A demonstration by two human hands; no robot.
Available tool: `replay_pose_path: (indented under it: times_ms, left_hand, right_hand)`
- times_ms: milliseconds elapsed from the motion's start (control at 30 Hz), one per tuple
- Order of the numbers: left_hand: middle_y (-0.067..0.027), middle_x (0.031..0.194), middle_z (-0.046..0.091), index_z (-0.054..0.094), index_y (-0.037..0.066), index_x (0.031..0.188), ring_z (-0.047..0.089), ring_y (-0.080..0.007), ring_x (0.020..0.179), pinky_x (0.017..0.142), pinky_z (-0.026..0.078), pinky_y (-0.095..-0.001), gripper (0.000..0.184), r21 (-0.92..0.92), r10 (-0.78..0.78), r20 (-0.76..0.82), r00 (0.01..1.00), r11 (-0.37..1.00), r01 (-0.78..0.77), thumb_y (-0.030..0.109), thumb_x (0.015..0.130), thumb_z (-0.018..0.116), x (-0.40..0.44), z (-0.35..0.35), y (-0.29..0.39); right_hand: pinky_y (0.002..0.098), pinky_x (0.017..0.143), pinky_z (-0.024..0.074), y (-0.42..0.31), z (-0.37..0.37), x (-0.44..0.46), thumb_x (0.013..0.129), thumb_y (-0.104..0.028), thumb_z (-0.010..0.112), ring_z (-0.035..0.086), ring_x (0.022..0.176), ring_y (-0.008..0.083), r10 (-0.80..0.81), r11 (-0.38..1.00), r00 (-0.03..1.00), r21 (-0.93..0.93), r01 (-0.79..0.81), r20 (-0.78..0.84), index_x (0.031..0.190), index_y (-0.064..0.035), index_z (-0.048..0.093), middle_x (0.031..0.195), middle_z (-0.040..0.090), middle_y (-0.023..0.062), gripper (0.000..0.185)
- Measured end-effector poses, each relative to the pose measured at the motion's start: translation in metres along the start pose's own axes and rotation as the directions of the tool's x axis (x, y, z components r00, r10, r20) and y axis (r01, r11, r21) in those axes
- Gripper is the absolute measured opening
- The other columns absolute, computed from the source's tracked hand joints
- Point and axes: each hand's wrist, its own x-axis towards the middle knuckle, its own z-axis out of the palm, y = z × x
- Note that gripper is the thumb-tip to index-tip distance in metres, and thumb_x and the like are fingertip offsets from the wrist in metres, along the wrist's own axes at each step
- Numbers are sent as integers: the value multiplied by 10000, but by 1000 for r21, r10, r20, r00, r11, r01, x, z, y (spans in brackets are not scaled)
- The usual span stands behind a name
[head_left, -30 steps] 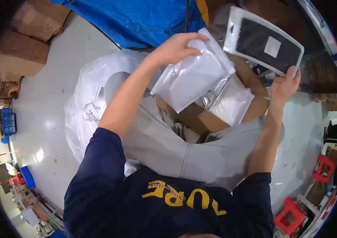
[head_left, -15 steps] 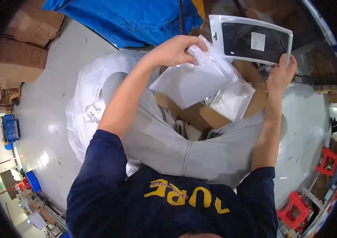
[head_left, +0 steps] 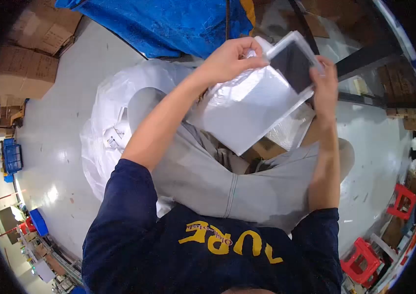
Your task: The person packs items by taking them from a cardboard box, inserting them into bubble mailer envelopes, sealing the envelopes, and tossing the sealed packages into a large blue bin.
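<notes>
My left hand [head_left: 239, 58] pinches the top edge of a stack of clear-and-white plastic packets [head_left: 242, 110], tilted over an open cardboard box [head_left: 269, 148]. My right hand [head_left: 324, 83] grips the right side of a black item in a white-edged clear packet [head_left: 293, 66], whose left part lies against or behind the stack near my left fingertips. More shiny packets [head_left: 293, 128] lie in the box, partly hidden by the stack. The box stands between my grey-trousered legs.
A large translucent plastic bag [head_left: 102, 122] lies to the left. A blue cover [head_left: 168, 27] is ahead. Brown cartons [head_left: 26, 71] stand at upper left, a dark metal frame [head_left: 369, 59] at upper right, and red stools [head_left: 362, 262] at lower right.
My right hand has moved left and brought the black packet against the stack in my left hand. The stack has turned a little, and the black packet is now steeply tilted.
</notes>
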Motion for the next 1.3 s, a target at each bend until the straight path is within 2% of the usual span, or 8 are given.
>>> replay_pose_path:
  times_ms: [333, 567, 700, 967, 1067, 1133, 1200, 1300]
  left_hand:
    - [-42, 817, 579, 466, 35, 1186, 465, -115, 619, 580, 403, -252, 401, 404, 307, -258, 916, 896, -187, 88, 869, 704, -6, 44, -8]
    - [-95, 897, 587, 323, 31, 1275, 545, -154, 661, 590, 441, -290, 538, 418, 229, -52, 972, 889, -187, 85, 879, 683, -17, 55, 9]
    - [-112, 944, 589, 314, 29, 1289, 584, -163, 692, 600, 461, -305, 549, 321, 261, -109, 959, 922, -215, 70, 879, 676, -9, 47, -2]
    - [-157, 1043, 577, 255, 34, 1398, 626, -187, 733, 662, 515, -311, 681, 325, 266, -57, 962, 916, -234, 14, 866, 680, -9, 59, 10]
    - [-165, 1051, 587, 240, 50, 1421, 639, -197, 735, 675, 525, -303, 716, 277, 268, -172, 948, 936, -215, -2, 857, 677, 0, 41, -2]
    - [-174, 1058, 597, 224, 67, 1444, 651, -206, 736, 688, 536, -295, 752, 237, 262, -293, 919, 952, -195, -18, 849, 675, 4, 25, -7]
    - [-179, 1063, 607, 218, 75, 1453, 657, -208, 765, 697, 539, -295, 753, 149, 189, -325, 927, 978, -147, -17, 854, 665, 4, 20, -2]
    - [-192, 1078, 636, 201, 101, 1479, 676, -211, 851, 726, 547, -294, 757, -134, -45, -368, 929, 991, -5, -11, 869, 636, 8, 17, 6]
  right_hand:
    - [318, 777, 450, -4, 49, -17, 840, -122, 691, 526, 793, 218, -588, 518, 777, -633, 576, 226, 953, -20, 644, 961, 580, 68, 159]
    - [308, 751, 475, -5, 47, -22, 877, -88, 661, 556, 817, 202, -328, 853, 937, -387, 349, 121, 947, -17, 614, 928, 581, 77, 110]
    - [295, 802, 511, -17, 5, 2, 988, -155, 557, 607, 846, 161, 215, 694, 975, 711, -110, -60, 953, -30, 616, 901, 643, 93, 143]
    - [238, 769, 465, 6, 37, -15, 900, -29, 623, 579, 828, 131, -13, 1000, 990, -23, 16, 137, 1032, -13, 643, 933, 657, 74, 134]
    - [227, 750, 449, 24, -3, 3, 904, -43, 608, 560, 821, 119, 195, 875, 980, 447, -185, 23, 1043, -18, 636, 970, 656, 69, 144]
    - [218, 756, 435, 40, -53, 22, 910, -79, 602, 550, 834, 109, 8, 377, 974, 901, -214, 227, 1067, -27, 625, 1033, 649, 64, 167]
    - [215, 748, 422, 9, -39, 20, 921, -94, 563, 532, 819, 113, 125, 975, 919, 219, -44, -374, 1096, -13, 611, 1052, 636, 75, 198]
    - [217, 722, 393, 7, -3, 11, 905, -90, 551, 488, 789, 109, 1, 1000, 996, -10, -1, -86, 1077, -10, 619, 1004, 625, 56, 202]
